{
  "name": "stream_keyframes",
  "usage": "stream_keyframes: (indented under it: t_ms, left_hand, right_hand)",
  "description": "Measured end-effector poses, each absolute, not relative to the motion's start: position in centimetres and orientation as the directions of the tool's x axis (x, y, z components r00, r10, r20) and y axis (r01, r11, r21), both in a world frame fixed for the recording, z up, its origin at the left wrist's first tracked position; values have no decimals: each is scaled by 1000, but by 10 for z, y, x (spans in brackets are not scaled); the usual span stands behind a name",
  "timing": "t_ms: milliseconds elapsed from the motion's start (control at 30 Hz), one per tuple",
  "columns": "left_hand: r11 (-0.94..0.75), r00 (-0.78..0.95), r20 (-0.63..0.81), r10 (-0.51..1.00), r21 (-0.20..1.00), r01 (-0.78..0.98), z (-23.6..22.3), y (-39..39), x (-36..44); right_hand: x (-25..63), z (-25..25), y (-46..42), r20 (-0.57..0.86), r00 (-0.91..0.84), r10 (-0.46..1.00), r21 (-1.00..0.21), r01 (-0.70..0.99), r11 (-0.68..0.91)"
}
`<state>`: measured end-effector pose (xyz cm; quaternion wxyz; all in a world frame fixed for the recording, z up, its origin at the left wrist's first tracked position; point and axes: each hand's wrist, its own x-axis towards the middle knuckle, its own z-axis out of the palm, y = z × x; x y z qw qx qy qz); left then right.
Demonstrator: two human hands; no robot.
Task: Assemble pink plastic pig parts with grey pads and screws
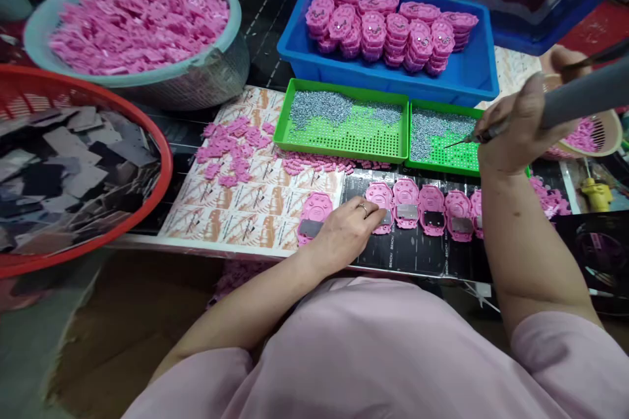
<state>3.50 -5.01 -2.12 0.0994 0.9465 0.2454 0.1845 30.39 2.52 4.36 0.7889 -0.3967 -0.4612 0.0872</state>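
Observation:
In my right hand (514, 121) is a powered screwdriver (580, 95); its thin bit points left over the right green tray (472, 160), which holds small silvery screws (428, 127). My left hand (348, 229), wearing a ring, rests at the near row of pink plastic parts. Its fingers are bent together over the leftmost part of that row (379, 192), and what the fingertips pinch is hidden. Other pink parts (405, 192) lie to the right, with grey or black plates (434, 220) on them. Left of my hand lies another pink part (317, 206) with a grey plate.
Beyond stands a blue bin (472, 78) with stacked pink parts (373, 29). The left green tray (339, 139) holds screws too. At left are a pale tub (236, 13) of pink pieces and a red basket (164, 170) of flat plates. Loose pink pieces (236, 147) lie on the patterned sheet.

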Motion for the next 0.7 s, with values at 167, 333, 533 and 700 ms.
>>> stream_keyframes:
  t_ms: [167, 333, 533, 700]
  left_hand:
    - [-868, 805, 329, 493, 249, 430, -21, -54, 33]
    - [-883, 806, 364, 467, 238, 404, -23, -57, 30]
    - [-862, 775, 379, 506, 216, 458, -22, -60, 27]
    - [-848, 779, 334, 530, 192, 495, -24, -64, 25]
  right_hand:
    - [304, 15, 58, 723, 573, 387, -639, 339, 691]
    - [309, 14, 60, 729, 532, 431, -655, 357, 666]
    - [310, 14, 56, 726, 500, 472, -672, 368, 643]
    - [308, 14, 53, 729, 498, 469, -671, 384, 635]
